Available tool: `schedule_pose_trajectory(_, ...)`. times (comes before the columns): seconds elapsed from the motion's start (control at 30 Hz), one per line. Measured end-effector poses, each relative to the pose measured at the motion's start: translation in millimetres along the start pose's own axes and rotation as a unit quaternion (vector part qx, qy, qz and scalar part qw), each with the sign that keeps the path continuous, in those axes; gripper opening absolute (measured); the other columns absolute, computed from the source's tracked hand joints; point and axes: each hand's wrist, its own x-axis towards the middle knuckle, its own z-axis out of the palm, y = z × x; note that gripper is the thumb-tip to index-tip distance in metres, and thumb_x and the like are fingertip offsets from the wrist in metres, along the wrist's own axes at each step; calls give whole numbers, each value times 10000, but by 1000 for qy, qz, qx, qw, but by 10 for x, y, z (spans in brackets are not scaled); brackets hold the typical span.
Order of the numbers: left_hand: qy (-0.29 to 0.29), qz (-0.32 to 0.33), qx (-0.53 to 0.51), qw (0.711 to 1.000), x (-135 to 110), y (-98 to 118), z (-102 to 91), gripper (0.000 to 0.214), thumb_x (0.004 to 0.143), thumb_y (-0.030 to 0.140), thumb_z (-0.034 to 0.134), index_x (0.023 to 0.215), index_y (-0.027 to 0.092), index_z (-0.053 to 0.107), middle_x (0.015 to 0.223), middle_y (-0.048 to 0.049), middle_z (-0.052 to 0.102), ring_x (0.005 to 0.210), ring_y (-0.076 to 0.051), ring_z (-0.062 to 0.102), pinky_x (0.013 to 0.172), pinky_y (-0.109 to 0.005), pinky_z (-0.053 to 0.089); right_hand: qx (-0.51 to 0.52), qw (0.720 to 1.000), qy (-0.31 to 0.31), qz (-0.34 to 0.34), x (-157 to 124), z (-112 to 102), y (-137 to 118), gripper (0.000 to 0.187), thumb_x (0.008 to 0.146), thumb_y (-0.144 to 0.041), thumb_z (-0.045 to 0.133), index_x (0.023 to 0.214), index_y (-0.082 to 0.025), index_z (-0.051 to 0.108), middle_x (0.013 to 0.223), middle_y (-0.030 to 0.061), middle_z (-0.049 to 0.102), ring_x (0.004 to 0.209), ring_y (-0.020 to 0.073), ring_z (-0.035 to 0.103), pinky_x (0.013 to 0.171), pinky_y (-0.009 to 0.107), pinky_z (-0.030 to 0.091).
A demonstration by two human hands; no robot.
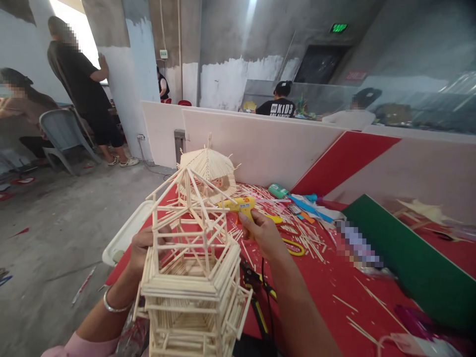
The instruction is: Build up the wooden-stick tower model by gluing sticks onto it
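A tiered pavilion model built of thin wooden sticks stands close in front of me, its top an open frame of slanting sticks. My left hand grips its upper frame from the left; some fingers are hidden behind the sticks. In my right hand is a yellow glue gun, its nozzle pointing left at the upper frame. Whether the nozzle touches a stick I cannot tell. Behind stands a second stick model, a roofed pavilion top.
Loose sticks, yellow-handled scissors and black-and-yellow pliers lie on the red table. A green board lies at the right. Behind runs a white partition. Several people are further off; a grey chair stands left.
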Motion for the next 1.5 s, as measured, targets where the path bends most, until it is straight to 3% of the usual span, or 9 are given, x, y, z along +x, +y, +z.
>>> schedule_pose_trajectory(0.2,-18,-25,-66,997,-17,-40,7,364,844,324,708,544,173,568,585,-11,535,549,-133,491,527,-287,435,27,999,-20,14,-37,114,18,482,700,-651,730,665,-209,542,524,-55,511,472,99,448,481,243,384)
schedule_pose_trajectory(0.33,-21,-17,-45,999,-76,-88,-71,295,805,309,754,583,165,624,624,-31,589,572,-141,542,530,-274,459,47,997,-49,25,-149,-13,14,466,696,-628,746,678,-200,562,519,-50,500,463,96,436,469,245,373)
schedule_pose_trajectory(0.47,-22,2,-40,999,-129,-133,-144,275,770,337,784,604,161,655,638,-53,627,571,-154,585,520,-268,473,41,997,50,30,-201,-262,79,469,666,-624,774,676,-193,590,532,-40,510,481,95,442,466,237,367)
schedule_pose_trajectory(0.57,-30,-2,-43,999,-146,-161,-128,265,774,316,777,603,154,654,633,-58,626,560,-151,584,508,-262,457,43,993,113,12,-167,-321,47,483,633,-643,785,691,-200,601,561,-34,524,504,107,461,486,251,397)
schedule_pose_trajectory(0.83,-24,-3,-63,998,-91,-96,61,290,763,294,774,575,163,596,598,-41,575,525,-134,522,486,-261,424,6,999,23,-43,-61,42,-198,486,658,-671,741,668,-210,587,529,-33,541,489,113,475,514,262,377)
schedule_pose_trajectory(0.97,-37,0,-42,998,-66,-20,83,274,815,243,711,579,156,602,600,-42,564,527,-129,516,491,-257,423,0,999,12,-48,-4,147,-201,453,653,-634,764,683,-205,621,555,-27,565,521,117,489,538,264,400)
schedule_pose_trajectory(1.13,-3,-5,-7,1000,-79,-21,57,366,810,291,725,519,152,552,577,-27,528,515,-117,477,498,-261,410,-1,996,75,-51,33,14,-118,474,604,-632,795,723,-198,647,572,-22,587,523,123,503,530,270,415)
schedule_pose_trajectory(1.3,-8,29,60,998,-32,-16,47,348,809,201,713,521,153,524,586,-16,543,539,-115,515,508,-235,414,-4,968,234,-92,-125,-177,-186,454,697,-602,754,617,-202,553,566,-10,587,529,123,520,529,262,427)
schedule_pose_trajectory(1.5,-5,95,166,982,66,49,67,270,803,75,668,570,151,556,658,-18,586,587,-99,552,536,-204,435,-106,956,175,-211,-401,-61,-387,334,726,-493,768,829,-178,724,713,30,685,646,182,608,591,297,495)
